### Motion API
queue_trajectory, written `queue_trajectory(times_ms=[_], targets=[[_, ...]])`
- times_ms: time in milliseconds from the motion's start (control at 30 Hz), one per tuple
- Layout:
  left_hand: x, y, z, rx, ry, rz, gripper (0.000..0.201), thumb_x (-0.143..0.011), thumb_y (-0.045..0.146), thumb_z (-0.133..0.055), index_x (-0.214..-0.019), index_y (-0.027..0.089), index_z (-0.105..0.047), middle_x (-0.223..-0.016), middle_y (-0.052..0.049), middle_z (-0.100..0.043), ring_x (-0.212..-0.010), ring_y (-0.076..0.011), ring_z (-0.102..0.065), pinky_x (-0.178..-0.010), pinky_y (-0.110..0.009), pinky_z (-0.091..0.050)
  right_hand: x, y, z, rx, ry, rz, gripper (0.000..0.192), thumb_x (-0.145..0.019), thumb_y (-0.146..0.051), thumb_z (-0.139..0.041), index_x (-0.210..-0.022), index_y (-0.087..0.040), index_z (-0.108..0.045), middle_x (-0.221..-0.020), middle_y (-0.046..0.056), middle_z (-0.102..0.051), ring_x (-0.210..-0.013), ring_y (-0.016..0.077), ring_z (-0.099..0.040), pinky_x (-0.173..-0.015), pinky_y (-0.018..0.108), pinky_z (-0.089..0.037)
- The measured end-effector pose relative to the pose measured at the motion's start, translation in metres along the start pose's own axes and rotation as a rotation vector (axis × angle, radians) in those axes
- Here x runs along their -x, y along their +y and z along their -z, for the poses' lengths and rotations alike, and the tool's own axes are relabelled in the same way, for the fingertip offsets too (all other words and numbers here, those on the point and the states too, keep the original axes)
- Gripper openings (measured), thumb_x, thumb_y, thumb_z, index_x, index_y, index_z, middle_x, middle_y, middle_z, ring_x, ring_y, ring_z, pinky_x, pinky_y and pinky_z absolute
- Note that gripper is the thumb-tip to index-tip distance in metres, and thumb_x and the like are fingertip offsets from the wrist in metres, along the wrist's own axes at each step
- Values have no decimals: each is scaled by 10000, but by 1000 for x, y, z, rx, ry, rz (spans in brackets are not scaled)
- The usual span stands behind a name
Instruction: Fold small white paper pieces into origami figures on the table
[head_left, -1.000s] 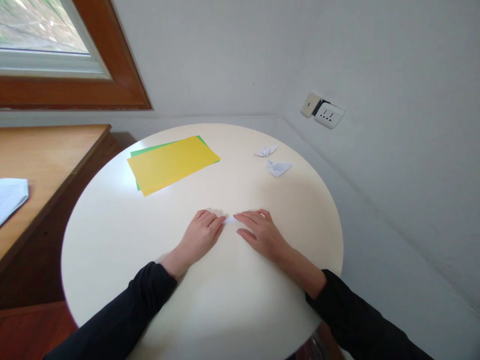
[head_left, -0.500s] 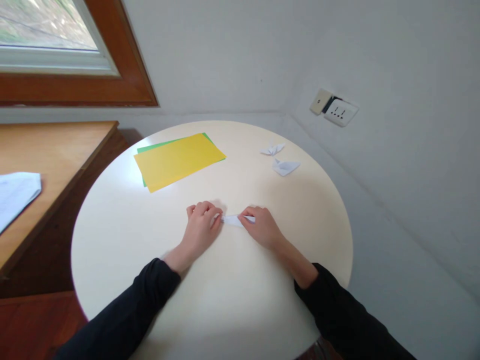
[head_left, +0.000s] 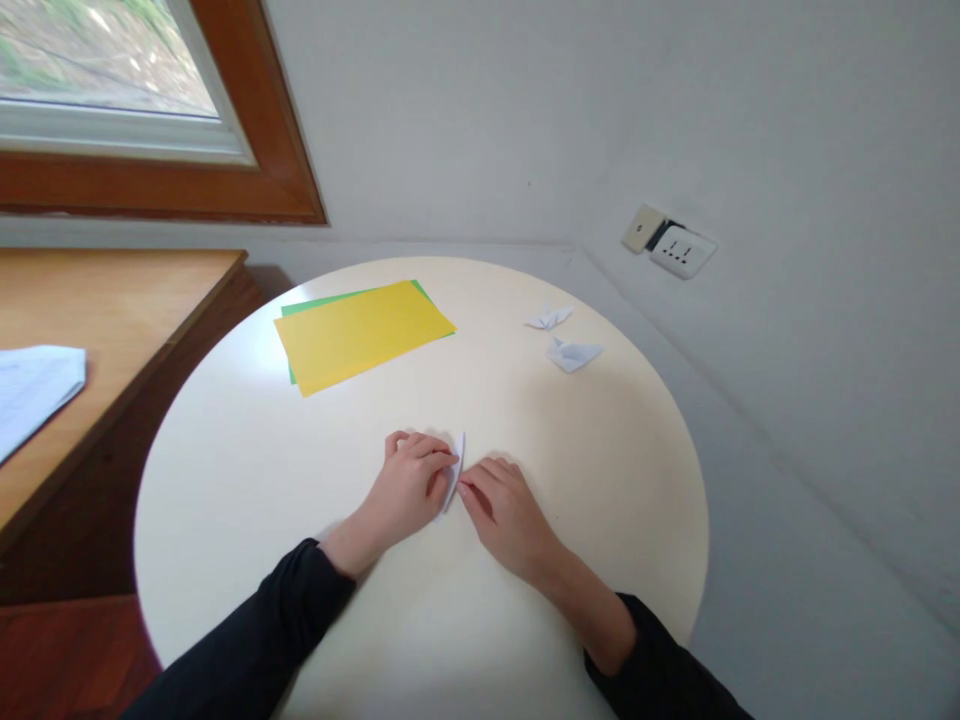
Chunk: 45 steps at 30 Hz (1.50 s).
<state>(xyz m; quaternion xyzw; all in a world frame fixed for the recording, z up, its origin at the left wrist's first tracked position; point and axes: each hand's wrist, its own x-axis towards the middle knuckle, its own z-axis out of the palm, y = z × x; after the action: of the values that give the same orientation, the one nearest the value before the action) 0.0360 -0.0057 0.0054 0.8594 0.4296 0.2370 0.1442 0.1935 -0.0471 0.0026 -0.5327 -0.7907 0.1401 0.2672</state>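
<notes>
A small folded white paper (head_left: 454, 472) stands nearly upright between my two hands near the middle of the round cream table (head_left: 225, 500). My left hand (head_left: 410, 483) pinches the paper's left side with curled fingers. My right hand (head_left: 504, 511) touches its lower right edge with the fingertips. Much of the paper is hidden by my fingers. Both sleeves are black.
A yellow sheet (head_left: 363, 333) lies on a green sheet (head_left: 296, 308) at the table's far left. Two small folded white paper pieces (head_left: 573, 353) (head_left: 548, 319) lie at the far right. A wooden desk (head_left: 90, 330) with white paper (head_left: 30, 390) stands left; a wall socket (head_left: 679, 250) sits on the right wall.
The white paper lay flat and lengthwise between my hands; now it is turned up on end. My right hand slid left and closer to my left hand.
</notes>
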Motion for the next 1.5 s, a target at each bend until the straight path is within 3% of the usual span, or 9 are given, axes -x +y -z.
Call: queue_trajectory(times_ms=[167,300,433,567,700,767,1067,1500], targets=[[4,3,12,5,-140,-50,233,-792,224,-520,-986,264,-641,-1128,-28,-649,-1075,-235,-522,-980,-517,-193,0,2,-2,-86,-35,109,168,-861,-90,-452,-877,-161,-603,-895,76,-606,-874,193,-522,-810,354,-423],[10,-5,7,-29,-119,-77,209,-825,265,-533,-1014,266,-621,-1174,-35,-633,-1093,-237,-527,-994,-527,-153,-5,18,-1,-150,24,183,127,-829,-89,-513,-813,-181,-601,-843,60,-608,-831,185,-534,-775,343,-445],[13,-13,-1,10,-40,-36,169,-873,211,-489,-932,249,-642,-1060,-9,-683,-1031,-190,-574,-976,-478,-205,-12,31,2,-102,109,248,94,-792,-99,-584,-816,-188,-601,-820,53,-615,-797,186,-546,-741,339,-445],[14,-18,-6,51,35,-69,149,-870,180,-498,-889,208,-642,-992,-22,-692,-977,-173,-596,-940,-427,-307,-21,36,1,-40,87,357,97,-801,-122,-614,-875,-185,-615,-853,51,-649,-829,185,-563,-766,338,-431],[13,-20,-10,109,105,-117,146,-863,128,-484,-842,161,-625,-925,-63,-679,-906,-166,-595,-818,-329,-448,-27,32,-4,-12,79,383,7,-822,-175,-616,-815,-173,-616,-803,44,-654,-774,176,-547,-739,326,-426],[13,-20,-11,119,127,-129,147,-857,106,-480,-827,151,-617,-888,-71,-671,-871,-170,-587,-773,-309,-481,-28,29,-7,3,83,385,69,-844,-183,-586,-780,-174,-610,-773,44,-643,-747,174,-530,-726,324,-428],[12,-20,-4,61,99,-95,125,-847,114,-497,-805,147,-611,-819,-71,-655,-795,-187,-576,-729,-322,-505,-27,24,-14,-132,48,282,145,-869,-110,-503,-779,-176,-596,-781,49,-596,-758,163,-540,-711,286,-470],[8,-24,10,235,-6,176,130,-792,158,-534,-683,173,-604,-775,-47,-594,-773,-173,-542,-677,-281,-454,-42,15,-4,-191,-181,-58,142,-788,-132,-619,-666,-183,-570,-696,-4,-552,-644,121,-506,-600,240,-395]])
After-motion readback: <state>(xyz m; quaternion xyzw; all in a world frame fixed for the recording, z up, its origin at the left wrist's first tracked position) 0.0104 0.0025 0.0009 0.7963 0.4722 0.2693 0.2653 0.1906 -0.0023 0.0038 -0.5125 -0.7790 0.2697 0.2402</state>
